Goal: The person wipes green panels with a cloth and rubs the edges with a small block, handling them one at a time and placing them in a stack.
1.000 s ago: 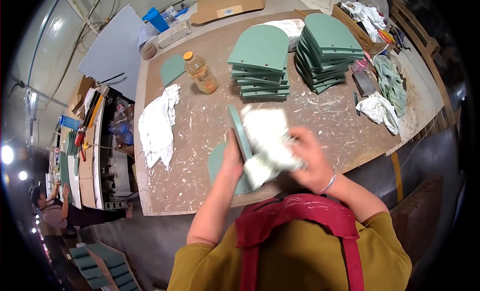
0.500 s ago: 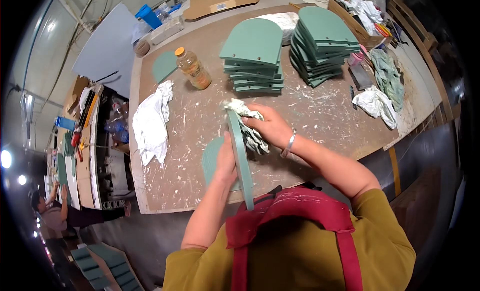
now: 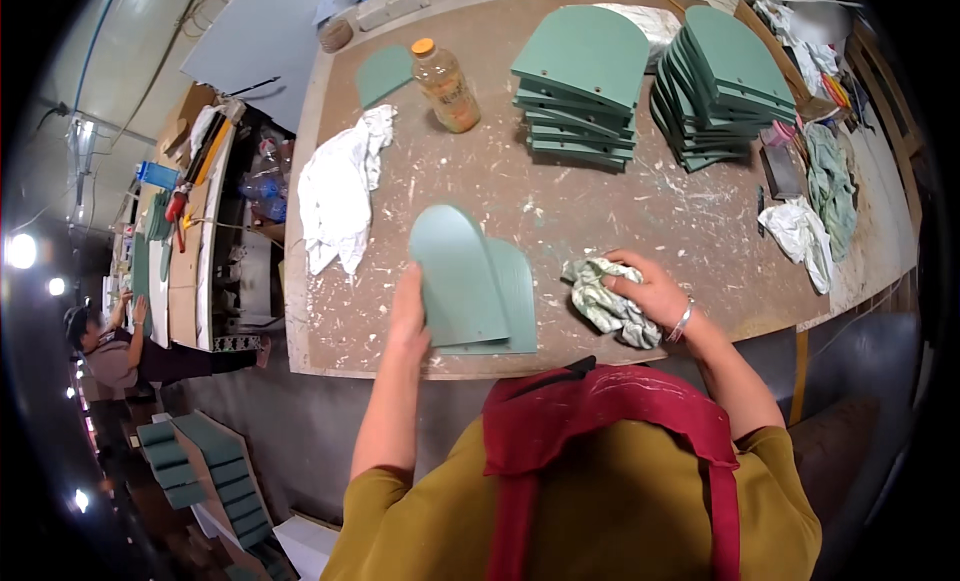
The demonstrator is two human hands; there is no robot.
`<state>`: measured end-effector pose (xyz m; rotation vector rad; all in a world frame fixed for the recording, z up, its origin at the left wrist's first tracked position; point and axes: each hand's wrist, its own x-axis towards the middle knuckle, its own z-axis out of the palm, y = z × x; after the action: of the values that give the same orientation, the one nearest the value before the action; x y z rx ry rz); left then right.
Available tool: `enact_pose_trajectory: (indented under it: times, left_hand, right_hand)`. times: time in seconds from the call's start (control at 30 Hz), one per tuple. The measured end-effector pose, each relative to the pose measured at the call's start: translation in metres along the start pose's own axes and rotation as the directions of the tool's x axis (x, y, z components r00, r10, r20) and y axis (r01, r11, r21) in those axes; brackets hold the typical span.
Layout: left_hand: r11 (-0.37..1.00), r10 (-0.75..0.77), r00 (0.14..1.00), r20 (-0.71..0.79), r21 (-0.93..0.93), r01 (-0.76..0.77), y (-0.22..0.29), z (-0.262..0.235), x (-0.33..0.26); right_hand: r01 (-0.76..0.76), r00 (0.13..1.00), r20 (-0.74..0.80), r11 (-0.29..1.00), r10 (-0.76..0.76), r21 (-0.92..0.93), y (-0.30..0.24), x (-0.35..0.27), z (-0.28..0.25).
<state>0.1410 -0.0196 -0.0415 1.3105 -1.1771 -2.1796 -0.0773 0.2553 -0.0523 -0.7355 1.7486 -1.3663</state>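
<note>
My left hand [image 3: 407, 316] grips the left edge of a green round-topped panel [image 3: 455, 271], its face turned up and slightly tilted. Partly beneath it, another green panel [image 3: 520, 296] lies near the table's front edge; I cannot tell whether the two touch. To the right, my right hand [image 3: 650, 293] is closed on a crumpled white rag [image 3: 605, 309] with greenish stains, low over the tabletop. Some of that hand's fingers are hidden in the cloth.
Two stacks of green panels, one in the middle [image 3: 585, 56] and one at right [image 3: 730, 66], stand at the back of the scuffed table [image 3: 480, 186]. A bottle [image 3: 447, 91], white cloth [image 3: 345, 196] and rags [image 3: 800, 236] surround the work area. A person [image 3: 105, 346] is at far left.
The panel has gone from on edge to nearly flat, face up. My right hand has moved away from it to the right, taking the rag along. The view has shifted too.
</note>
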Motion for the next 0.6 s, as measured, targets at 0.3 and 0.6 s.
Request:
enact_pose_trajectory:
  times: [0.3,0.6]
  left_hand:
    - [0.661,0.362,0.93,0.065,0.685,-0.306,-0.036,-0.022,0.007]
    - [0.193,0.732,0.661,0.164,0.881,-0.432,-0.038,-0.016,0.025]
  right_hand:
    - [0.025,0.937,0.336,0.944,0.092,-0.33,-0.001,0.015,0.066]
    - [0.023,0.991,0.136,0.958,0.016,-0.285,-0.006,0.019,0.038]
